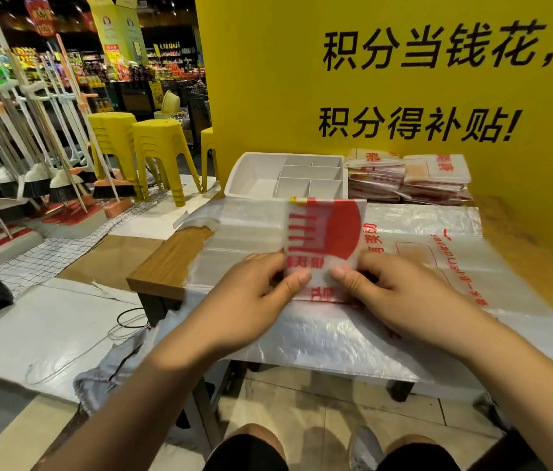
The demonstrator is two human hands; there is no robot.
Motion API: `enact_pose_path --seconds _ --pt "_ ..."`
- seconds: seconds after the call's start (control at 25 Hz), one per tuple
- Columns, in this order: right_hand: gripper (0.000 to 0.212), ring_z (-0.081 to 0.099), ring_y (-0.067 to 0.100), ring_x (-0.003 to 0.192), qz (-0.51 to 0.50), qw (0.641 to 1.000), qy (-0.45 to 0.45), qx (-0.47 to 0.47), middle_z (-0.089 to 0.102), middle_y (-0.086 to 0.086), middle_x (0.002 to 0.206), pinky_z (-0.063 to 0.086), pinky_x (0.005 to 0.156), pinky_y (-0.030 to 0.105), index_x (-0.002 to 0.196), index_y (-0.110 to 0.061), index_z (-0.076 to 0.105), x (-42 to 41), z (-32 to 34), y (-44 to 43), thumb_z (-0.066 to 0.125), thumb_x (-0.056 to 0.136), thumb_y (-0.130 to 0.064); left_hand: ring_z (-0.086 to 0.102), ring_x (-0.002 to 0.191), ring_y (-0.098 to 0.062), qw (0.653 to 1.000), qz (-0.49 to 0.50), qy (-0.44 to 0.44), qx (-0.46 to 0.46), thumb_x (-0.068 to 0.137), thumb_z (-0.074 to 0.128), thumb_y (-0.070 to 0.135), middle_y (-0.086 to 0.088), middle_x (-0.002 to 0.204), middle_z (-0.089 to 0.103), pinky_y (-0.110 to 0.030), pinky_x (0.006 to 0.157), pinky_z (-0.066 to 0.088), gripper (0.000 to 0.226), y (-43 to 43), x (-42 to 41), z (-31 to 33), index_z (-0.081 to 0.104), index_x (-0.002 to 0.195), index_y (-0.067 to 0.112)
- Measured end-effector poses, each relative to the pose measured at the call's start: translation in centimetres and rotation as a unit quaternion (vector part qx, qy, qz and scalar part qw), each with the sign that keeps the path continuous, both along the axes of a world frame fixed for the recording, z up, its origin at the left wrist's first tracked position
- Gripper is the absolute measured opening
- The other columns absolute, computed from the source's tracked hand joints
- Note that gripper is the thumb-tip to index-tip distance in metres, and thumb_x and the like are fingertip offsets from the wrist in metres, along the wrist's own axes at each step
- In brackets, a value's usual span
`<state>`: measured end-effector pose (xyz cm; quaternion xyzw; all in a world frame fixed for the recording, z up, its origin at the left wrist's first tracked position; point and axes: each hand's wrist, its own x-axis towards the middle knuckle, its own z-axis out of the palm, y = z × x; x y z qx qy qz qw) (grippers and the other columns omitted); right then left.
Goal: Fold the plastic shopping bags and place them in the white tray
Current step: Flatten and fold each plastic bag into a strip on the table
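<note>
Plastic shopping bag (pixel 323 232) is pinched at its near end by left hand (pixel 254 287) and right hand (pixel 401 294), seemingly so folds are kept.

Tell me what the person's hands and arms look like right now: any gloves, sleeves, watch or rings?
Both are bare. The left hand and right hand wear no gloves, and no ring shows on the visible fingers. The forearms are uncovered to the frame edge, with no sleeve, watch or wristband in view. Thumbnails are short and plain. Dark shorts show below.
</note>
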<state>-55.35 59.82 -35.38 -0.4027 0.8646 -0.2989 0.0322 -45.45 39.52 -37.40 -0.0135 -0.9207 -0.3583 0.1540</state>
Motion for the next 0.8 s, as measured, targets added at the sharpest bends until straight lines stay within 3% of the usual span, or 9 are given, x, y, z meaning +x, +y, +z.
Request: enact_pose_path --seconds 0.08,0.12,0.24,0.36,0.48,0.56,0.68,0.72,0.8 --pt "0.032 0.062 0.004 0.079 -0.047 0.999 0.013 -0.012 0.068 -0.012 0.087 0.049 0.068 0.028 0.115 -0.032 0.054 -0.3 -0.2 -0.9 0.050 0.094 -0.056 0.061 0.085 -0.005 0.997 0.071 0.027 0.017 0.098 0.056 0.043 0.010 0.090 0.065 -0.033 0.076 0.051 0.023 0.7 -0.5 -0.1 0.059 0.117 0.031" --pt "0.042 0.064 0.008 0.081 -0.060 0.998 0.020 -0.010 0.069 -0.010 0.086 0.050 0.069 0.031 0.129 -0.031 0.047 -0.4 -0.4 -1.4 0.053 0.094 -0.054 0.059 0.084 -0.008 0.993 0.110 0.034 -0.001 0.097 0.057 0.043 0.010 0.087 0.062 -0.035 0.075 0.050 0.029 1.1 -0.7 -0.2 0.055 0.123 0.031" --pt "0.072 0.066 0.023 0.092 -0.078 0.996 0.039 0.023 0.071 -0.001 0.099 0.052 0.077 0.040 0.154 -0.028 0.018 -0.2 -0.5 -2.2 0.052 0.096 -0.051 0.051 0.103 -0.013 0.985 0.159 0.035 -0.064 0.094 0.057 0.045 0.014 0.098 0.056 -0.036 0.090 0.044 0.049 1.7 -0.8 -0.5 0.044 0.140 0.032" --pt "0.051 0.064 0.027 0.098 -0.079 0.992 0.069 0.071 0.069 0.002 0.112 0.052 0.080 0.040 0.145 -0.031 0.035 -0.1 -0.1 -2.5 0.048 0.098 -0.046 0.041 0.111 -0.013 0.978 0.159 0.034 -0.129 0.094 0.052 0.044 0.013 0.103 0.052 -0.032 0.094 0.036 0.036 1.8 -0.9 -0.5 0.054 0.128 0.033" --pt "0.031 0.060 0.028 0.088 -0.091 0.986 0.088 0.108 0.067 0.005 0.099 0.050 0.072 0.038 0.121 -0.025 0.052 0.3 0.2 -2.9 0.042 0.097 -0.042 0.036 0.108 -0.011 0.978 0.161 0.019 -0.134 0.094 0.049 0.046 0.012 0.100 0.047 -0.031 0.092 0.036 0.029 1.6 -0.9 -0.6 0.057 0.120 0.035" --pt "0.030 0.058 0.028 0.091 -0.115 0.974 0.122 0.152 0.063 0.006 0.099 0.043 0.069 0.035 0.112 -0.020 0.055 0.9 0.2 -3.2 0.038 0.097 -0.040 0.033 0.118 -0.012 0.982 0.137 0.013 -0.133 0.096 0.049 0.043 0.010 0.115 0.048 -0.032 0.098 0.035 0.024 1.1 -1.2 -0.6 0.056 0.116 0.033" --pt "0.050 0.043 0.028 0.129 -0.115 0.952 0.198 0.204 0.046 0.012 0.140 0.038 0.096 0.037 0.140 -0.015 0.042 0.5 0.2 -3.5 0.036 0.098 -0.040 0.023 0.140 -0.011 0.984 0.063 -0.028 -0.163 0.097 0.049 0.039 0.005 0.148 0.040 -0.031 0.110 0.022 0.026 0.2 -2.6 0.3 0.050 0.120 0.027" --pt "0.061 0.027 0.025 0.145 -0.086 0.953 0.198 0.213 0.028 0.011 0.158 0.028 0.112 0.037 0.153 -0.015 0.026 0.0 0.3 -3.5 0.034 0.099 -0.041 0.020 0.144 -0.010 0.981 0.041 -0.060 -0.178 0.097 0.048 0.039 0.003 0.153 0.036 -0.031 0.113 0.018 0.034 -0.1 -3.1 0.8 0.047 0.127 0.025" --pt "0.066 -0.001 0.014 0.153 -0.006 0.959 0.172 0.225 -0.001 -0.001 0.167 0.004 0.123 0.033 0.159 -0.022 0.004 -1.3 0.2 -3.7 0.030 0.102 -0.042 0.019 0.147 -0.014 0.972 0.009 -0.114 -0.204 0.098 0.047 0.042 0.000 0.156 0.033 -0.032 0.115 0.016 0.051 -0.8 -3.9 1.4 0.038 0.143 0.020"
